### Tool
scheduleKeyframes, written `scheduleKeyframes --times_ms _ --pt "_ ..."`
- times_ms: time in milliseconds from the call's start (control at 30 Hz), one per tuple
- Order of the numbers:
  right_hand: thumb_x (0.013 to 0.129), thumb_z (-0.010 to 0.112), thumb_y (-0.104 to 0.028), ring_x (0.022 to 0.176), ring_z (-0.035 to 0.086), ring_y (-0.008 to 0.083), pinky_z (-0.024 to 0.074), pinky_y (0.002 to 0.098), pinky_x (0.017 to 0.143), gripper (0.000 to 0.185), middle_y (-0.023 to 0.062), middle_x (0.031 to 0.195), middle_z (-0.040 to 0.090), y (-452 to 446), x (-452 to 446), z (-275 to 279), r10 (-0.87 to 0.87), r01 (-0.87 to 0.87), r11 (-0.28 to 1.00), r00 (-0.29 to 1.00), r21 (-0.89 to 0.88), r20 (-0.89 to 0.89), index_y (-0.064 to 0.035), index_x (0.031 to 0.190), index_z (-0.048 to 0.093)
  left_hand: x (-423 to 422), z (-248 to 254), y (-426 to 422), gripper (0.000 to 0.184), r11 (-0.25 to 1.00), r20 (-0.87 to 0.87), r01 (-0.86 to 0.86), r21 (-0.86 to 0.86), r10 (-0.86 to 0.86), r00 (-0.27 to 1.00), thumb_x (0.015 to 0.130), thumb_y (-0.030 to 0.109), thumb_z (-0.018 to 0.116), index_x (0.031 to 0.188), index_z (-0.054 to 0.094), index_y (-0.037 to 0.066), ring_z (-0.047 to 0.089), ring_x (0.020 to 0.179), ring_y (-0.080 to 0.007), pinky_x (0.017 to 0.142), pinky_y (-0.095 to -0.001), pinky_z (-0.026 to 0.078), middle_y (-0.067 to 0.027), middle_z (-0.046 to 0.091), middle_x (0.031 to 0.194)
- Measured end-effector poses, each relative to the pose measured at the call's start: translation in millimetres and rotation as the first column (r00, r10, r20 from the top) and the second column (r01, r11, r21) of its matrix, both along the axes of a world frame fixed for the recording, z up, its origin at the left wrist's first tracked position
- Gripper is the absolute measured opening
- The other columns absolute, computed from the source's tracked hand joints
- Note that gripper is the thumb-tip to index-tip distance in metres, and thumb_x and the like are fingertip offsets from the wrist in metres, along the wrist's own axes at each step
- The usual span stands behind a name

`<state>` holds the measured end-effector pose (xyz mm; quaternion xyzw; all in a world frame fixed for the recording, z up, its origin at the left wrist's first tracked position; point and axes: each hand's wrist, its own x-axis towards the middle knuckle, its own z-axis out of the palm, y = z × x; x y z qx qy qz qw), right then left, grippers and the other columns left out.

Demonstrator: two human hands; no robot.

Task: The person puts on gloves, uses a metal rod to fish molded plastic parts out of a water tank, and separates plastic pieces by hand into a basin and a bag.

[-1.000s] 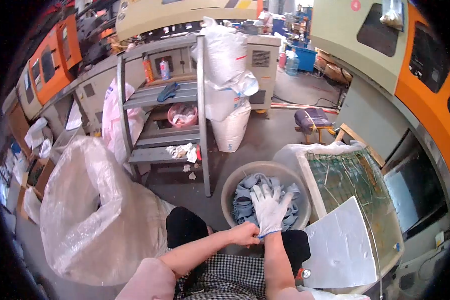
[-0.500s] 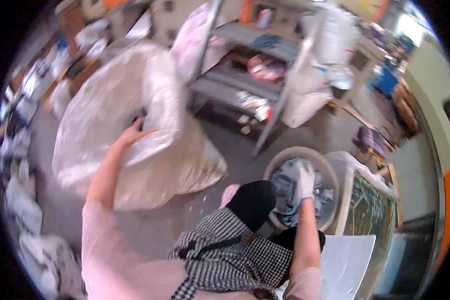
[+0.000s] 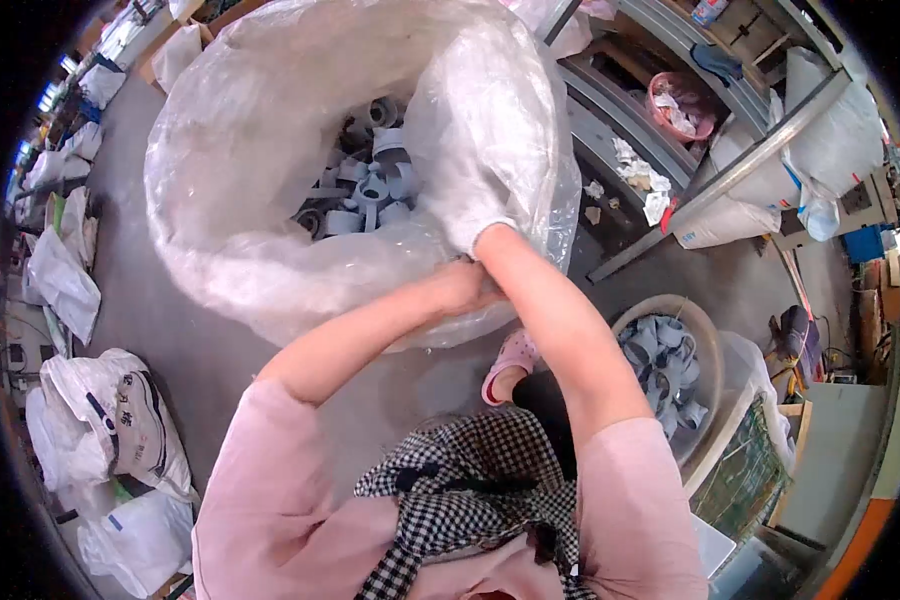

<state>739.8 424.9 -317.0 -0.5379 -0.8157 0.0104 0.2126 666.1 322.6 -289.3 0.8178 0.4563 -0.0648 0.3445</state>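
Observation:
A large translucent plastic bag (image 3: 220, 265) stands wide-mouthed in front of me, with grey plastic fittings (image 3: 373, 188) lying inside. My right hand (image 3: 467, 205), in a white glove, touches the inner side of the bag's near right wall; its fingers blend into the plastic. Bare and closed, my left hand (image 3: 462, 287) is at the bag's near edge, just below my right wrist. What its fingers hold is hidden. More grey fittings (image 3: 660, 365) fill a round tub (image 3: 712, 350) to the right.
A metal step rack (image 3: 610, 140) stands beyond the bag, holding a pink basket (image 3: 705, 122). White sacks (image 3: 735, 185) lean behind it. More bags (image 3: 120, 420) lie on the floor at left. A netted bin (image 3: 745, 470) is beside the tub.
The view has swung left and down onto the bag. My right hand has left the tub for the bag. My left hand has moved from the bag's opening to its near edge.

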Motion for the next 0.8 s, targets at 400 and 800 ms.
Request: scheduleKeyframes --times_ms 400,800 --pt "0.084 0.050 -0.057 0.136 0.032 0.0315 0.0173 0.0455 0.114 0.069 0.0126 0.145 0.037 -60 177 -2 0.090 0.445 0.597 0.790 -0.668 0.607 -0.0152 0.138 0.042 -147 -75 20 0.074 0.997 -0.253 -0.076 0.019 0.078 0.964 0.084 0.068 0.047 0.141 0.039 0.022 0.036 0.126 -0.0503 0.104 -0.0623 0.022 -0.0292 0.035 0.140" --pt "0.070 0.071 -0.048 0.136 0.024 0.0441 0.0274 0.0563 0.106 0.085 0.0185 0.147 0.028 -142 10 -1 0.435 -0.227 0.629 0.895 -0.744 0.095 -0.0236 0.143 0.035 -10 85 207 0.089 0.990 -0.205 0.017 -0.140 -0.046 0.978 0.080 0.070 0.053 0.137 0.039 0.003 0.057 0.108 -0.0334 0.088 -0.0442 0.049 -0.0216 0.056 0.124"
